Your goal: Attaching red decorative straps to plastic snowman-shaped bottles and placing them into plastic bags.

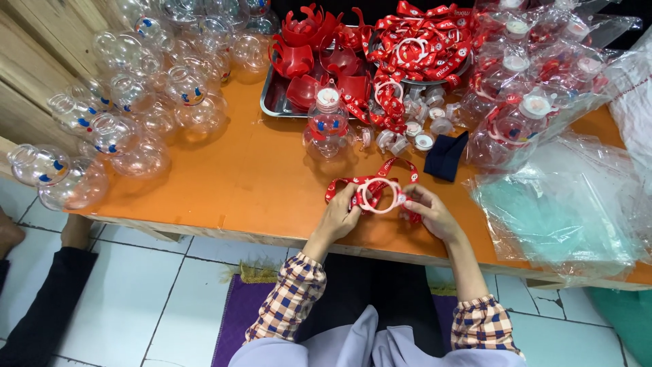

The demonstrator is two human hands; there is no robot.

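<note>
Head view, hands: the left hand [339, 216] and right hand [429, 209] meet at the near edge of the orange table [238, 183], both pinching one white ring [382, 196] threaded with a red strap [380, 178].
Grip: left fingers closed on the ring's left rim, right fingers closed on its right rim and the strap end.
Ring's place: between the two hands, just above the tabletop, near the middle of the near edge.
Facing: the ring's opening faces up toward the camera; the strap's long axis runs left to right, with one loop rising far-right.
Doing it well: in my judgement, keeping the ring level and the strap flat, not twisted, while both thumbs steady the rim, gives a clean fit.
Around: a capped clear bottle [327, 122] stands just beyond the hands; a metal tray [275, 102] of red parts lies farther off; empty clear bottles [136, 102] pile far left; bagged bottles [530, 102] and plastic bags [570, 211] lie right.
</note>
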